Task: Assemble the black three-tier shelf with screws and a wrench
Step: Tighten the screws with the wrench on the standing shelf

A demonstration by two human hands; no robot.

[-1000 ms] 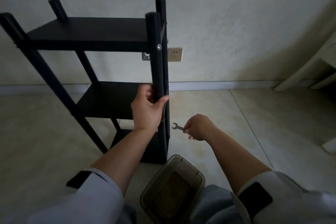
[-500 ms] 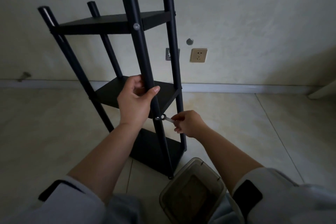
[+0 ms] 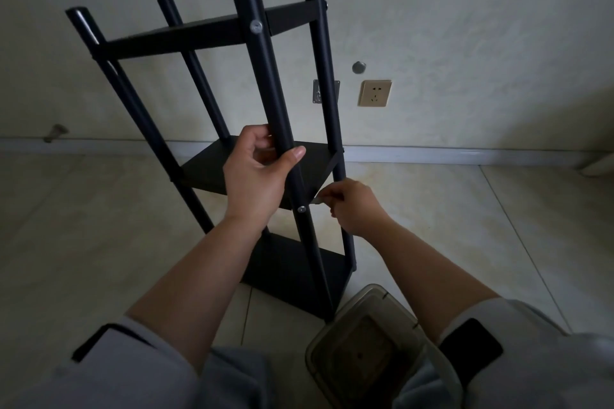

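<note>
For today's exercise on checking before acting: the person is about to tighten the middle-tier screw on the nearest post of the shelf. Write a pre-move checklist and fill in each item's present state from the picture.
1. Left hand grips the nearest post to steady the shelf: ok.
2. Right hand holds the wrench: ok, only a small tip of it shows.
3. Wrench seated on the middle-tier screw: not ok, the tip is beside the screw, to its right.
4. Screw present in the post at the middle tier: ok.
5. Screw fully tight: cannot tell.
6. Top-tier screw in place: ok.
</note>
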